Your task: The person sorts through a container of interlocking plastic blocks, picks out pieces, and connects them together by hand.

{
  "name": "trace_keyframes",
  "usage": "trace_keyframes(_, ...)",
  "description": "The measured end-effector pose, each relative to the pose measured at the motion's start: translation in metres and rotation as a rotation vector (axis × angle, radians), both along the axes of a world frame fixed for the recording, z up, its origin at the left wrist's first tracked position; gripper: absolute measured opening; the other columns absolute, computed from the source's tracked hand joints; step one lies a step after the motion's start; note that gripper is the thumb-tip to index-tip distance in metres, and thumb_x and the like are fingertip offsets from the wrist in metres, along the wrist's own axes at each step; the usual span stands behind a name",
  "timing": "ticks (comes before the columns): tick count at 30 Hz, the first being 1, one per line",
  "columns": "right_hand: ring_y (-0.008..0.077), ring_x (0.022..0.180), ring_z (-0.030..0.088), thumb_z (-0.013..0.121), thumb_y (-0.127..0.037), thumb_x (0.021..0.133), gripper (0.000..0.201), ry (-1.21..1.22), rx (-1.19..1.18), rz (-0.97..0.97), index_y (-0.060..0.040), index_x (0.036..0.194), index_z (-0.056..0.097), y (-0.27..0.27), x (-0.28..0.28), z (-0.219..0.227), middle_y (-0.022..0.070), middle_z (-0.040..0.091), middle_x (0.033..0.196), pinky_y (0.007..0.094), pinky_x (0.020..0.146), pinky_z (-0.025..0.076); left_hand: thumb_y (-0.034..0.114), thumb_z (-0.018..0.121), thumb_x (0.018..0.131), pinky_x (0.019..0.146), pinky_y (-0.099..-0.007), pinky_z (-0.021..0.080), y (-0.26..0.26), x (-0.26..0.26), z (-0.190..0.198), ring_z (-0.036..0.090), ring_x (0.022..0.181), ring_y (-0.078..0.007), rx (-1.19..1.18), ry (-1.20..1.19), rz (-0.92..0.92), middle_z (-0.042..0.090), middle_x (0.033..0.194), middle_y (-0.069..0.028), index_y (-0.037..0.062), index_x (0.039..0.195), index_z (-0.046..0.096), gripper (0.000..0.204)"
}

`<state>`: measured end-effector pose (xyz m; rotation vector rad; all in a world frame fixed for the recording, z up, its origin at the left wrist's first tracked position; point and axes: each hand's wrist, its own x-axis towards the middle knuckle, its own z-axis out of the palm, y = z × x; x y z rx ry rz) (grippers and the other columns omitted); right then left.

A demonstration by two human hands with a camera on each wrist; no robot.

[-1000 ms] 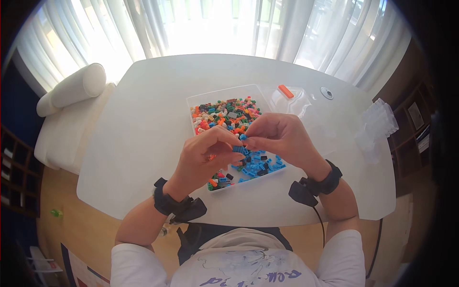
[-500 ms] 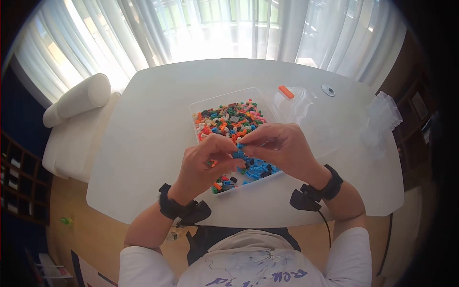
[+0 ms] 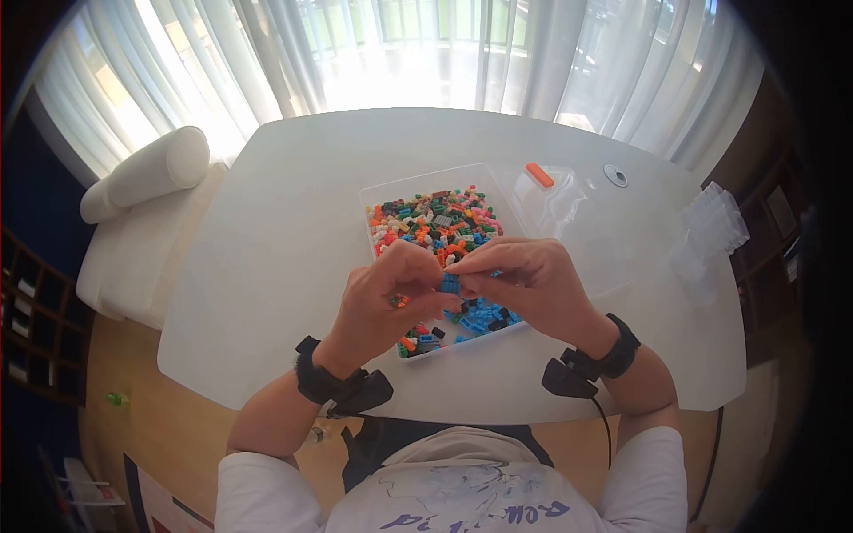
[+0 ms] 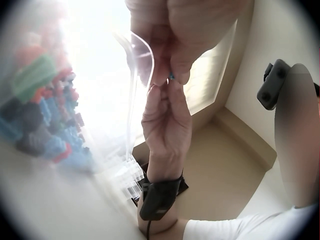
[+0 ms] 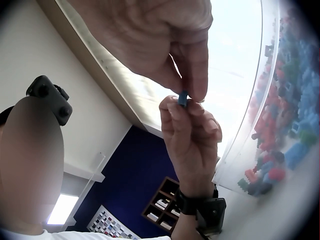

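We've got both hands, left hand [image 3: 391, 298] and right hand [image 3: 524, 280], pinching one blue brick [image 3: 450, 284] over the tray [image 3: 378, 191] of bricks.

A white rounded desk [image 3: 267, 249] stands before sheer white curtains [image 3: 444, 44] lit from behind. On its far right part lie a clear plastic bag [image 3: 560, 200] with an orange strip [image 3: 539, 175], a small round disc [image 3: 615, 176] just beyond it, and a stack of clear plastic pieces [image 3: 711, 231] near the right edge. Left of the desk stands a white bench [image 3: 115, 258] with a bolster cushion [image 3: 147, 173], and dark shelves [image 3: 31, 311] line the left wall.
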<state>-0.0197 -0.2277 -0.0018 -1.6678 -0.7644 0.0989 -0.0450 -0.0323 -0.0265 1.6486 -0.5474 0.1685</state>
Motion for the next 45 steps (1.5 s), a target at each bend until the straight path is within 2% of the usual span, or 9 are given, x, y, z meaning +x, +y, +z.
trace_keyframes(9, 0.0068, 0.067, 0.061, 0.063, -0.003, 0.078, 0.015, -0.059, -0.013, -0.027, -0.0050, 0.093, 0.067, -0.001, -0.002, 0.002, 0.0058, 0.066, 0.077, 0.0196, 0.062, 0.051, 0.008, 0.072, 0.072, 0.055, -0.0190, 0.047, 0.000, 0.002, 0.002, 0.063, 0.064, -0.0081, 0.128, -0.138, 0.045, 0.062, 0.072, -0.0019, 0.0060, 0.093, 0.056, 0.026)
trace_keyframes(14, 0.0084, 0.071, 0.063, 0.061, -0.001, 0.080, 0.012, 0.121, 0.023, -0.011, 0.0005, 0.091, 0.065, -0.001, -0.006, 0.007, 0.0079, 0.066, 0.077, 0.0195, 0.064, 0.051, 0.007, 0.071, 0.072, 0.056, -0.0193, 0.047, -0.001, 0.001, 0.003, 0.064, 0.064, -0.0093, 0.157, -0.199, 0.038, 0.063, 0.071, -0.0018, 0.0055, 0.091, 0.059, 0.022)
trace_keyframes(17, 0.0099, 0.072, 0.064, 0.060, -0.001, 0.081, 0.011, 0.115, 0.001, 0.014, 0.0020, 0.090, 0.064, -0.003, -0.005, 0.006, 0.0083, 0.066, 0.077, 0.0201, 0.066, 0.052, 0.006, 0.073, 0.070, 0.062, -0.0229, 0.052, 0.002, 0.001, 0.005, 0.066, 0.072, -0.0143, 0.237, -0.243, 0.016, 0.065, 0.082, -0.0077, 0.0004, 0.091, 0.060, 0.025)
trace_keyframes(22, 0.0111, 0.072, 0.064, 0.059, -0.001, 0.082, 0.011, 0.167, 0.015, 0.032, 0.0028, 0.091, 0.064, -0.004, -0.005, 0.006, 0.0085, 0.066, 0.077, 0.0215, 0.067, 0.053, 0.012, 0.072, 0.071, 0.055, -0.0204, 0.048, 0.002, 0.002, 0.005, 0.065, 0.064, -0.0130, 0.286, -0.360, 0.050, 0.063, 0.072, -0.0030, 0.0045, 0.086, 0.060, 0.021)
trace_keyframes(33, 0.0120, 0.077, 0.063, 0.056, -0.004, 0.085, 0.014, 0.299, 0.057, 0.142, 0.0026, 0.094, 0.063, -0.006, 0.007, 0.013, 0.0078, 0.065, 0.082, 0.0236, 0.068, 0.053, 0.010, 0.070, 0.075, 0.057, -0.0199, 0.049, 0.009, 0.008, 0.003, 0.064, 0.063, -0.0096, 0.098, -0.149, -0.071, 0.064, 0.072, -0.0034, 0.0022, 0.087, 0.059, 0.018)
trace_keyframes(37, 0.0133, 0.071, 0.063, 0.063, -0.005, 0.078, 0.012, -0.003, -0.445, 0.030, -0.0027, 0.089, 0.066, -0.022, 0.026, 0.004, 0.0066, 0.066, 0.084, 0.0255, 0.066, 0.050, 0.009, 0.069, 0.076, 0.057, -0.0201, 0.049, 0.009, 0.008, 0.006, 0.063, 0.064, -0.0081, 0.022, -0.029, -0.021, 0.063, 0.072, -0.0046, 0.0016, 0.089, 0.058, 0.019)
trace_keyframes(39, 0.0202, 0.070, 0.062, 0.065, -0.004, 0.073, 0.011, -0.253, -0.803, 0.043, -0.0034, 0.083, 0.066, -0.026, 0.029, -0.001, 0.0074, 0.065, 0.080, 0.0285, 0.064, 0.048, 0.009, 0.070, 0.075, 0.056, -0.0201, 0.048, 0.009, 0.010, 0.004, 0.063, 0.062, -0.0080, 0.064, -0.102, 0.021, 0.063, 0.072, -0.0038, 0.0024, 0.089, 0.058, 0.019)
trace_keyframes(43, 0.0245, 0.074, 0.058, 0.066, -0.005, 0.068, 0.011, -0.355, -0.881, 0.015, -0.0052, 0.078, 0.065, -0.022, 0.027, -0.011, 0.0072, 0.062, 0.077, 0.0330, 0.066, 0.046, 0.007, 0.069, 0.075, 0.063, -0.0204, 0.052, 0.012, 0.013, 0.003, 0.064, 0.069, -0.0105, 0.168, -0.145, 0.034, 0.063, 0.080, -0.0047, 0.0018, 0.094, 0.059, 0.022)
trace_keyframes(45, 0.0233, 0.078, 0.057, 0.067, -0.006, 0.068, 0.010, -0.392, -0.985, 0.033, -0.0074, 0.077, 0.065, -0.019, 0.026, -0.013, 0.0060, 0.060, 0.076, 0.0350, 0.069, 0.045, 0.009, 0.071, 0.074, 0.055, -0.0199, 0.047, 0.009, 0.013, 0.003, 0.061, 0.060, -0.0079, 0.143, -0.214, 0.050, 0.061, 0.070, -0.0029, 0.0031, 0.089, 0.058, 0.021)
